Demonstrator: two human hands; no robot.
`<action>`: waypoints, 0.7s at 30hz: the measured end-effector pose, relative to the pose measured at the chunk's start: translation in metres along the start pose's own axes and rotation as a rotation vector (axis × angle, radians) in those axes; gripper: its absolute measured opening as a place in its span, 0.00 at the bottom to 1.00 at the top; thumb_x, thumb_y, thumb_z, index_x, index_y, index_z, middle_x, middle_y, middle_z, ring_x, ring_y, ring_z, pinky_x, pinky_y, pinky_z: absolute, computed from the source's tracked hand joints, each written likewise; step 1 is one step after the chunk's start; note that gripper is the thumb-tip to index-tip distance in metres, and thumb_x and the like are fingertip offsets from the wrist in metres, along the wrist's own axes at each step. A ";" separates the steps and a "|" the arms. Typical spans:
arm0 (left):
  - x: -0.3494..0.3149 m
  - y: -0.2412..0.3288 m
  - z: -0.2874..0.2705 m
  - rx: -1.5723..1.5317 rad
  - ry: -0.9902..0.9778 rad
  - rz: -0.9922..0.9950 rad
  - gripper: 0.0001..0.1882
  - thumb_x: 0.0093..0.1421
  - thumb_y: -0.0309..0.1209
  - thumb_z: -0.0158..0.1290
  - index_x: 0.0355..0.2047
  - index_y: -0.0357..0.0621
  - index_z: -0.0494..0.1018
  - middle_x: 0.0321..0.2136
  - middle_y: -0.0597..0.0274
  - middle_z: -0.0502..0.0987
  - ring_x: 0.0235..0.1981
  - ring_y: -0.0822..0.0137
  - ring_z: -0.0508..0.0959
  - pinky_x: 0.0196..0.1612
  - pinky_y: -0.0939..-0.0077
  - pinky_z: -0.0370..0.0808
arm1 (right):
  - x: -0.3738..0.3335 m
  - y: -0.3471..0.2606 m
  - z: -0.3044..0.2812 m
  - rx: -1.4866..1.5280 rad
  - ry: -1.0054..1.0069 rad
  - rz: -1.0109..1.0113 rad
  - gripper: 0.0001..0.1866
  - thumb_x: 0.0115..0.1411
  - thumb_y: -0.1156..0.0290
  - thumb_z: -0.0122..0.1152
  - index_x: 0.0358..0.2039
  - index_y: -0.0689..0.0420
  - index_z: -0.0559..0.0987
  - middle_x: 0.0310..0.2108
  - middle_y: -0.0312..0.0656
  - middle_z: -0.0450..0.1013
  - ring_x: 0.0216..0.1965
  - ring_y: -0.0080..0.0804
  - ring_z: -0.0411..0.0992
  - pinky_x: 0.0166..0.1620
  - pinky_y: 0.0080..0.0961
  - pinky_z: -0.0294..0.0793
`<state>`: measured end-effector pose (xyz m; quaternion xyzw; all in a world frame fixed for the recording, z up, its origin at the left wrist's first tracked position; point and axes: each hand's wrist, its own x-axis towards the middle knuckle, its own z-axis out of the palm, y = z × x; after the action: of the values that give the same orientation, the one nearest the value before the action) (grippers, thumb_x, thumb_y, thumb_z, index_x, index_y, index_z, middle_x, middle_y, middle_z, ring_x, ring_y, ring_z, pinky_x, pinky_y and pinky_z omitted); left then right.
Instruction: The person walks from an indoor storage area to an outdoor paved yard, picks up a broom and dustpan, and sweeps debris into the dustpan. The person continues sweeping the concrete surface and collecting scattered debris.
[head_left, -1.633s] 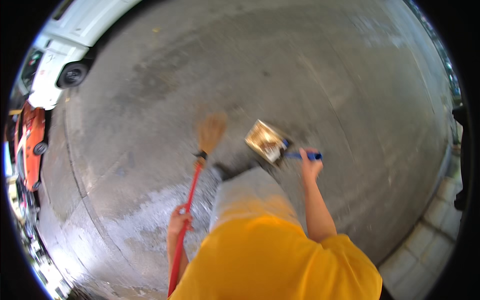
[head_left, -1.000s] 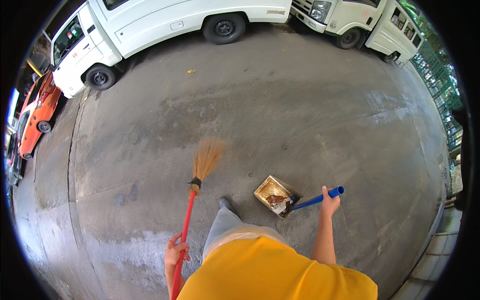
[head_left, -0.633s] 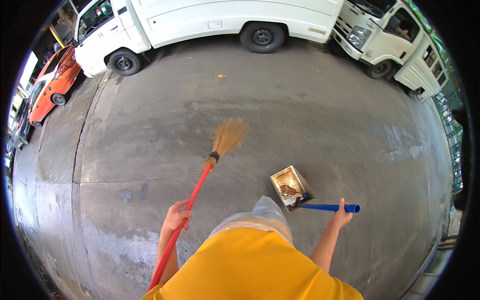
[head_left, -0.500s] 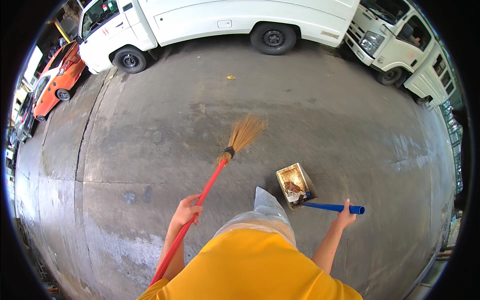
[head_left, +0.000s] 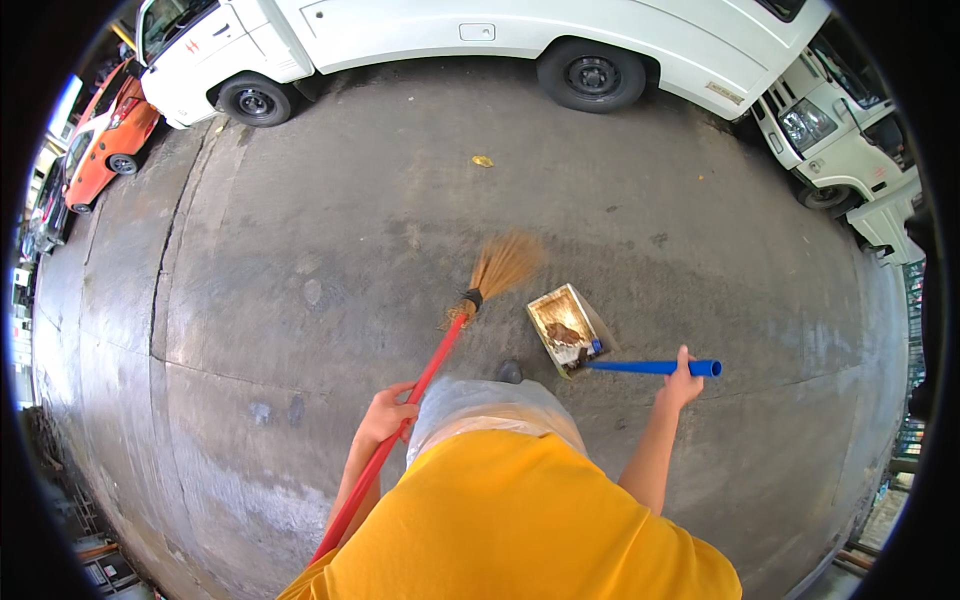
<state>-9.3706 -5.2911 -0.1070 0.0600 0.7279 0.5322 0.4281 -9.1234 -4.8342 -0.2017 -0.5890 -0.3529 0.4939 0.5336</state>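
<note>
My left hand (head_left: 388,412) is wrapped round the red handle of a broom (head_left: 438,358). The broom slants up and away to the right, its tan stick bristles fanned out and slightly blurred at the tips. My right hand (head_left: 682,382) grips the blue pipe handle of a dustpan (head_left: 562,328). The dustpan is a cut-open, box-like container with a stained, yellowish inside. A brown dry leaf (head_left: 564,334) and some dark bits lie in it. The bristles are just left of and beyond the dustpan, apart from it.
A small yellow leaf (head_left: 483,161) lies on the grey concrete ground farther ahead. A white van (head_left: 430,40) stands across the far side, with a white truck (head_left: 835,150) at the right and an orange car (head_left: 105,145) at the left. One dark shoe tip (head_left: 510,372) shows below me.
The broom has moved slightly right, and the dustpan has shifted left and farther away, bringing the two closer together. The vehicles and yellow leaf appear nearer as I have moved forward.
</note>
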 end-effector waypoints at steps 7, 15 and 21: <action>-0.017 -0.110 0.048 -0.005 0.132 0.096 0.31 0.49 0.20 0.52 0.57 0.29 0.65 0.16 0.58 0.72 0.09 0.68 0.71 0.12 0.70 0.71 | 0.059 0.124 -0.085 0.117 -0.047 -0.122 0.10 0.51 0.70 0.73 0.28 0.55 0.77 0.24 0.32 0.72 0.23 0.20 0.67 0.24 0.22 0.63; -0.008 -0.135 0.022 -0.245 0.186 0.403 0.29 0.59 0.25 0.47 0.60 0.28 0.59 0.14 0.64 0.66 0.08 0.74 0.63 0.10 0.76 0.64 | 0.020 0.139 -0.206 0.123 -0.110 -0.075 0.10 0.51 0.72 0.73 0.27 0.61 0.79 0.25 0.33 0.74 0.29 0.21 0.70 0.35 0.24 0.70; -0.082 -0.208 0.017 -0.243 0.261 0.131 0.28 0.57 0.26 0.51 0.59 0.35 0.62 0.18 0.63 0.71 0.10 0.72 0.67 0.12 0.73 0.69 | -0.038 0.111 -0.331 -0.170 -0.235 -0.090 0.10 0.52 0.71 0.72 0.29 0.62 0.79 0.27 0.36 0.76 0.30 0.24 0.72 0.38 0.26 0.72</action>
<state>-9.2307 -5.4118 -0.2339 -0.0147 0.7023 0.6461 0.2986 -8.8283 -4.9824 -0.3211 -0.5537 -0.4797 0.5032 0.4584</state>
